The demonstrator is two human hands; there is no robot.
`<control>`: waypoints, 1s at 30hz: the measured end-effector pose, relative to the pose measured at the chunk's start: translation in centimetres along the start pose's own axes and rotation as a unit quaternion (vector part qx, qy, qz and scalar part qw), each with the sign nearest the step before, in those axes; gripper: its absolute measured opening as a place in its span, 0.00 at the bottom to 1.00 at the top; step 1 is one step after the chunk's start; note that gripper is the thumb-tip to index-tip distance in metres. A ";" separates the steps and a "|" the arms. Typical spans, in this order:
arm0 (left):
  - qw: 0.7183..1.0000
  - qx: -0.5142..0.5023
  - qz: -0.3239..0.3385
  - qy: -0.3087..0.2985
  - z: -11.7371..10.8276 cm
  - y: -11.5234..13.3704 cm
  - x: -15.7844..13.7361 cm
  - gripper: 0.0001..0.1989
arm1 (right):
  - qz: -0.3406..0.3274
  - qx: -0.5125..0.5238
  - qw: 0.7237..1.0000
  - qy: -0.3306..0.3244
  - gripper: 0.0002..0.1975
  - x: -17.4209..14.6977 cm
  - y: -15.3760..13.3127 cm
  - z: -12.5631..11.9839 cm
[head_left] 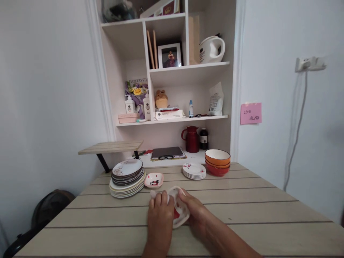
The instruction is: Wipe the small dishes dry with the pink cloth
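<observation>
My right hand [197,213] grips a small white dish [183,211] by its right side, thumb over the rim. The dish is tilted up on its edge above the table, and a red patch shows inside it. My left hand [160,211] is closed on a crumpled white tissue [153,194], whose ends stick out past the fingers. Those fingers press at the left part of the dish and hide it. Just beyond my hands, a similar small dish [154,180] with a pink rim and a red and black picture lies on the table.
A stack of plates [127,179] stands left on the slatted table [107,229]. Small flowered plates [194,171] and orange and red bowls [217,163] are stacked at the back right. Behind them are a red jug [192,139], a dark bottle [204,139] and a laptop [166,152] with glasses.
</observation>
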State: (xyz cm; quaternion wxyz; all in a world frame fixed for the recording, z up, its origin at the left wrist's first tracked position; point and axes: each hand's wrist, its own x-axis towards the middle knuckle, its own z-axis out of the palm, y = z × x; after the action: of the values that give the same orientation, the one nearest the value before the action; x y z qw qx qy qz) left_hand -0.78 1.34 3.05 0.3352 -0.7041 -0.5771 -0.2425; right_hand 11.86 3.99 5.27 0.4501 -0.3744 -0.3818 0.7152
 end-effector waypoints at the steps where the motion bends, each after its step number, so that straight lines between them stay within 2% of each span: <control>1: 1.000 -0.002 -0.008 -0.008 0.1 0.0 0.0 0.10 | 0.004 0.000 1.000 0.011 0.18 0.1 0.0 0.0; 4: 0.999 -0.035 0.002 -0.009 0.6 -0.1 -0.3 0.10 | -0.013 -0.001 1.000 0.027 0.18 0.3 -0.1 -0.2; 9: 0.990 -0.102 0.095 0.027 1.7 0.0 -1.1 0.16 | -0.047 0.014 0.999 0.015 0.21 0.4 0.0 -0.7; 11: 0.987 -0.107 0.111 0.036 1.7 0.2 -1.1 0.16 | -0.056 0.007 0.998 0.006 0.22 0.3 0.0 -0.8; 14: 0.992 -0.081 0.084 0.040 1.0 0.3 -0.6 0.18 | -0.068 -0.023 0.997 -0.018 0.23 0.2 0.3 -0.4; 17: 0.999 -0.037 -0.009 0.031 0.2 -0.2 -0.1 0.17 | -0.094 -0.016 0.995 -0.031 0.23 0.3 0.6 0.2; 19: 0.998 -0.016 -0.048 0.032 0.0 -0.6 0.1 0.16 | -0.112 0.011 0.993 -0.024 0.20 0.7 0.4 0.2; 22: 0.998 -0.027 -0.053 0.036 0.4 -0.8 0.0 0.17 | -0.135 0.044 0.989 0.031 0.17 1.4 -0.8 -0.9; 25: 0.993 -0.114 -0.001 0.012 1.4 -0.4 -0.4 0.17 | -0.126 0.066 0.983 0.117 0.20 1.6 -2.4 -2.8; 27: 0.986 -0.161 0.033 -0.007 1.9 0.0 -0.7 0.20 | -0.114 0.072 0.981 0.141 0.23 1.6 -3.3 -3.9; 28: 0.985 -0.171 0.029 -0.011 2.0 0.0 -0.8 0.23 | -0.112 0.077 0.980 0.147 0.24 1.6 -3.6 -4.3; 30: 0.983 -0.181 -0.018 -0.003 2.1 -0.2 -0.8 0.25 | -0.111 0.081 0.979 0.147 0.25 1.5 -4.0 -4.6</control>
State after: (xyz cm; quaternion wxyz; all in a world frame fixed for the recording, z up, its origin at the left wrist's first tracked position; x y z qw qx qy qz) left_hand -1.22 2.46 1.10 0.1958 -0.7434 -0.5372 -0.3470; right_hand 16.88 7.52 6.51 0.6071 -0.3929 -0.2911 0.6264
